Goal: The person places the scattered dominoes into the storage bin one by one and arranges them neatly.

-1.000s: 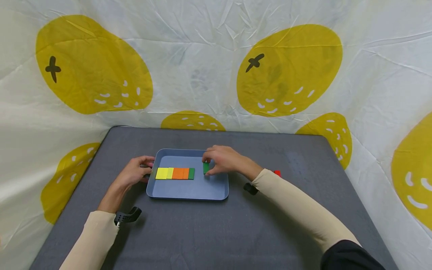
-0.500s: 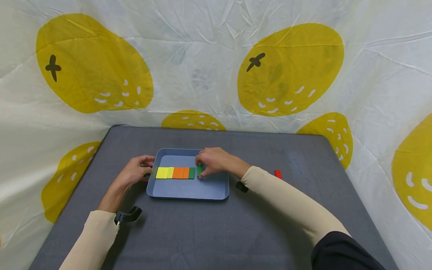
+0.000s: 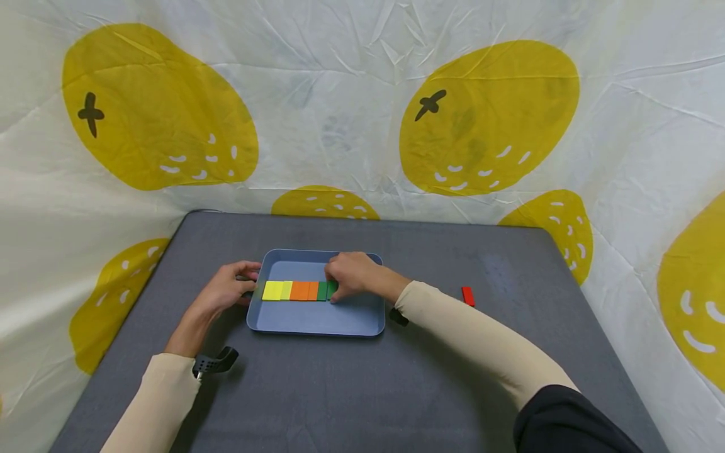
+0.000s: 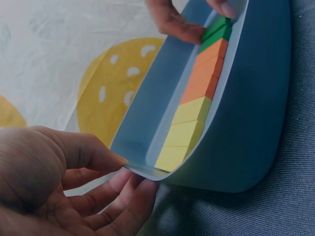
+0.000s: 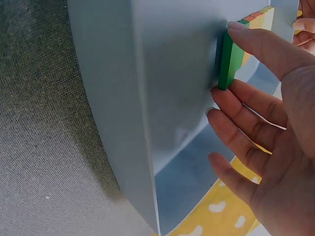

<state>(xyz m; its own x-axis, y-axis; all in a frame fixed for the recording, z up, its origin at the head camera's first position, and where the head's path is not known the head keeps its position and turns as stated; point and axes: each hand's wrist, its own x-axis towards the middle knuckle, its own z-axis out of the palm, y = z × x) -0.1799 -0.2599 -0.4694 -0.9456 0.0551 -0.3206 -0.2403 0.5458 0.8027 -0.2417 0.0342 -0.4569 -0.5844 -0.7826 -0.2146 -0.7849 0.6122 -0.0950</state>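
A blue tray [image 3: 314, 330] lies on the grey table and holds a row of flat blocks: yellow blocks [image 3: 272, 290] at the left, orange blocks [image 3: 306, 290] in the middle, a green block [image 3: 322, 290] after them. My right hand [image 3: 340, 286] pinches a second green block [image 5: 227, 59] between thumb and fingers at the row's right end, touching the first green one. My left hand [image 3: 249, 286] grips the tray's left rim [image 4: 142, 169], thumb over the edge and fingers beneath. The left wrist view shows the whole row, yellow [image 4: 182, 142] nearest.
A small red block [image 3: 467, 296] lies alone on the table right of the tray. A cloth with large yellow fruit prints hangs behind and along both sides of the table. Bare grey tabletop [image 3: 351, 390] lies in front of the tray.
My right hand slid the second green block left across the tray until it met the end of the row. The left hand and the tray stayed put.
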